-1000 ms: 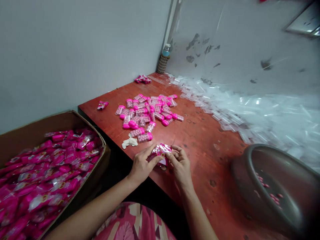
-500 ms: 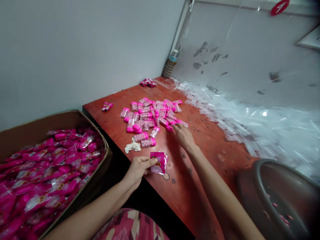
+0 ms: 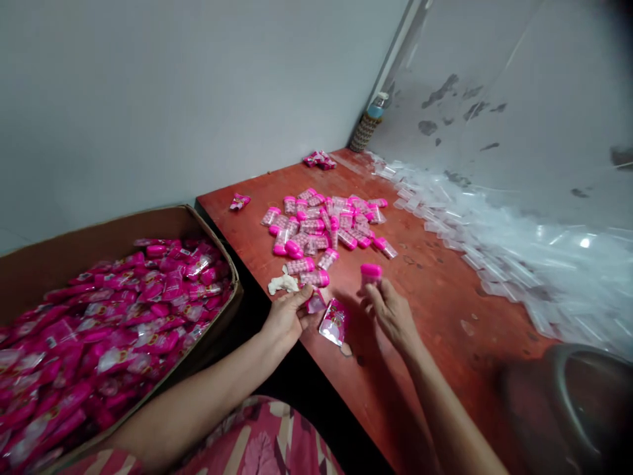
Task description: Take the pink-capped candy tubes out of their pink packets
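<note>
My left hand (image 3: 285, 318) pinches a pink printed pouch (image 3: 316, 302) between thumb and fingers above the table's near edge. Just right of it, another shiny pink pouch (image 3: 335, 322) appears to lie on the red table (image 3: 425, 330). In my right hand (image 3: 394, 315) is a small clear candy container (image 3: 370, 273), held with its bright pink cap upward. Past both hands lies a loose pile of similar pink-capped containers (image 3: 316, 225) with round pink pieces inside. A crumpled whitish lump (image 3: 283, 283) sits close to my left fingers.
At left stands a cardboard box (image 3: 217, 241) full of filled pink packets (image 3: 148, 310). Many clear plastic containers (image 3: 494, 244) are heaped along the right side. A dark round tub (image 3: 564, 402) is at lower right. A bottle in a woven holder (image 3: 364, 132) stands in the corner.
My right hand has come back from the pile toward me with a candy container in it. The two pouches, together in my left hand before, are now apart. The view has swung left.
</note>
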Action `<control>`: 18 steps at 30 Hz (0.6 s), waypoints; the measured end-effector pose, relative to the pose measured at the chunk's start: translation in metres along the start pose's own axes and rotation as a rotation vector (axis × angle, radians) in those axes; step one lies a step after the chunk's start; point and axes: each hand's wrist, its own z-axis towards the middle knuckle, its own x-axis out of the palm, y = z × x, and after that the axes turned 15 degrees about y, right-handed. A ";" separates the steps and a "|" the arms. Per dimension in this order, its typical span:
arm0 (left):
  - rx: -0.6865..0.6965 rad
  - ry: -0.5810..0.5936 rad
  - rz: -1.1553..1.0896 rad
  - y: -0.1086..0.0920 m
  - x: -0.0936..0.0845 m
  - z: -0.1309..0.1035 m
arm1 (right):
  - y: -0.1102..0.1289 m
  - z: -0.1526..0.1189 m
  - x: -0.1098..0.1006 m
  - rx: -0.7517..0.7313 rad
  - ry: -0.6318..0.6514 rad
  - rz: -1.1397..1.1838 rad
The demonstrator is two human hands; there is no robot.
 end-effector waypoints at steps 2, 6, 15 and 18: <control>0.008 -0.012 -0.065 0.001 0.002 0.003 | 0.019 -0.037 0.021 0.014 0.095 0.413; 0.008 -0.004 -0.086 0.008 0.008 0.007 | 0.050 -0.080 0.057 0.106 0.066 0.745; 0.089 0.258 0.135 0.027 0.022 -0.006 | 0.047 -0.080 0.077 0.125 0.011 0.748; 0.066 0.335 0.194 0.026 0.023 -0.008 | 0.043 -0.081 0.078 0.102 0.025 0.773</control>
